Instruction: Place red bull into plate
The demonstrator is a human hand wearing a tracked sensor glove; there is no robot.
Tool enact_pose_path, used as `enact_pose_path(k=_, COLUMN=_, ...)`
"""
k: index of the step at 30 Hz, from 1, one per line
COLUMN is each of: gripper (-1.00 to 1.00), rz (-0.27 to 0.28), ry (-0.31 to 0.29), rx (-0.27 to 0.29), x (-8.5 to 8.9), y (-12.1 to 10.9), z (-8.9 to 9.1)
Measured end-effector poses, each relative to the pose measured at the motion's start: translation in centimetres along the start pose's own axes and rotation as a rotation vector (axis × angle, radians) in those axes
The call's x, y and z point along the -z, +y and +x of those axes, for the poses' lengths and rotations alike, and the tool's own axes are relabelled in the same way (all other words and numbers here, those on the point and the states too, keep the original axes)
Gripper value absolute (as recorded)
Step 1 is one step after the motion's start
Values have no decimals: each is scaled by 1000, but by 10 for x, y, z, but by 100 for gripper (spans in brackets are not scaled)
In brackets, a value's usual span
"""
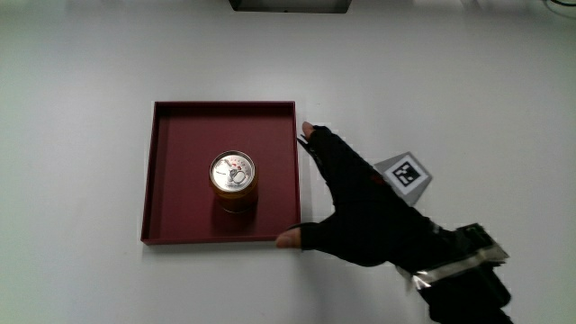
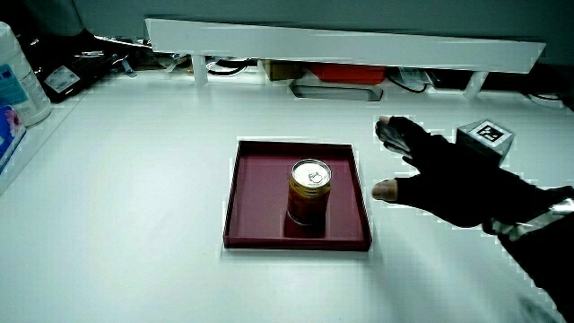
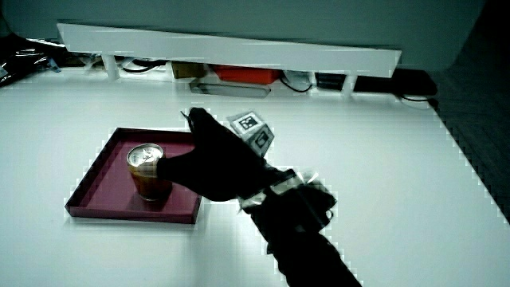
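One spread, empty hand (image 1: 360, 211) beside plate (image 1: 180, 135).

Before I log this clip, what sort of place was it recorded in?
Probably a lab or test bench set up for recording. A bare white table holds only a dark red tray with an upright can, the hand carries a patterned marker cube, and cables and gear lie under the low white partition.

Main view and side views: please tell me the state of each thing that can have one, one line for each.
Can: upright in the tray, top closed, nothing touching it.
Tray: flat on the table, holding only the can.
Hand: beside the tray, fingers spread, grip open and empty.
Patterned cube: on the back of the hand, pattern facing up.
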Motion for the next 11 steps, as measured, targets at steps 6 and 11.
enact_pose_path(k=6, gripper=-100, rz=-16, ry=-117, rx=6, x=-17, y=-22, z=-20)
enact_pose_path(k=11, gripper=-100, rz=-10, ry=-171, rx=-2, x=-30, y=-39, z=-25)
